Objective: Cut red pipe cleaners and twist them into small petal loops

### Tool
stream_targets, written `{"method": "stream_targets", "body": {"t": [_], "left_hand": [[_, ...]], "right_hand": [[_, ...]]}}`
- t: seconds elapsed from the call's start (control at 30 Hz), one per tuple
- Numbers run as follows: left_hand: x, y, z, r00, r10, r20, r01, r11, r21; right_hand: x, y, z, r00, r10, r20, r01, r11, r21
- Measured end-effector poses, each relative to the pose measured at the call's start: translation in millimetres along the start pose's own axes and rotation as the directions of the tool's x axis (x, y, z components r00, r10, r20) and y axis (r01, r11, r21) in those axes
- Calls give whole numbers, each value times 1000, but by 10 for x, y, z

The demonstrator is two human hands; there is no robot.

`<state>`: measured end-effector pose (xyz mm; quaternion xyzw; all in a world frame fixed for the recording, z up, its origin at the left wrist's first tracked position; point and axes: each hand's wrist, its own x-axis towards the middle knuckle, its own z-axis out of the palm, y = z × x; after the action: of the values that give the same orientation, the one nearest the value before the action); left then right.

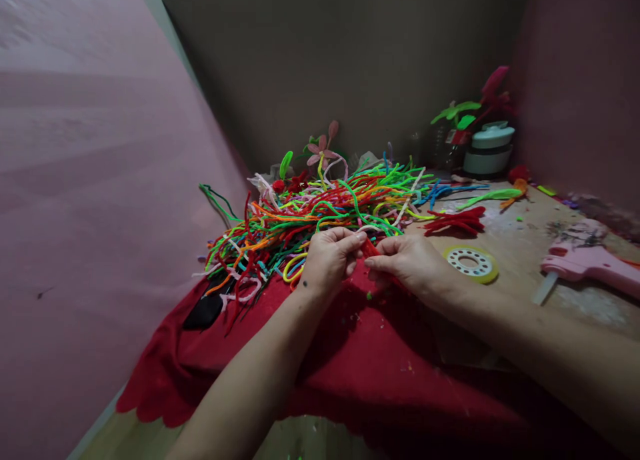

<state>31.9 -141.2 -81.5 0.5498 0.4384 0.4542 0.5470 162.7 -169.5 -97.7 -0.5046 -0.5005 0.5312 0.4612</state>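
Note:
My left hand [330, 259] and my right hand [406, 261] meet over a red cloth [350, 367], both pinched on the same small red pipe cleaner piece [370, 249]. The fingers of each hand are closed on it, thumbs toward each other. Just behind my hands lies a big tangled heap of pipe cleaners [320, 213] in red, green, orange, yellow, blue and pink, spread over the cloth's far edge.
A yellow-green tape roll [471, 263] lies right of my hands, a pink glue gun [590, 263] further right. Red pipe cleaner pieces [457, 221], a green leaf shape [490, 195], a pink flower [323, 147] and a white-and-green jar [490, 150] sit toward the back wall.

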Motion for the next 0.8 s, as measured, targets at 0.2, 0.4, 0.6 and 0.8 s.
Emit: {"method": "stream_targets", "body": {"t": [0.2,0.4,0.6,0.8], "left_hand": [[14,24,-25,999,0,34,0,1000,3],[34,45,-89,987,-48,153,44,999,26],[51,24,-128,982,-8,188,-6,997,74],[13,24,-63,988,-6,157,-13,993,119]], "right_hand": [[-24,4,-27,994,37,107,-50,992,118],[30,26,-120,954,24,298,-112,953,281],[61,30,-140,955,84,286,-172,939,297],[47,17,-124,953,98,286,-167,959,230]]}}
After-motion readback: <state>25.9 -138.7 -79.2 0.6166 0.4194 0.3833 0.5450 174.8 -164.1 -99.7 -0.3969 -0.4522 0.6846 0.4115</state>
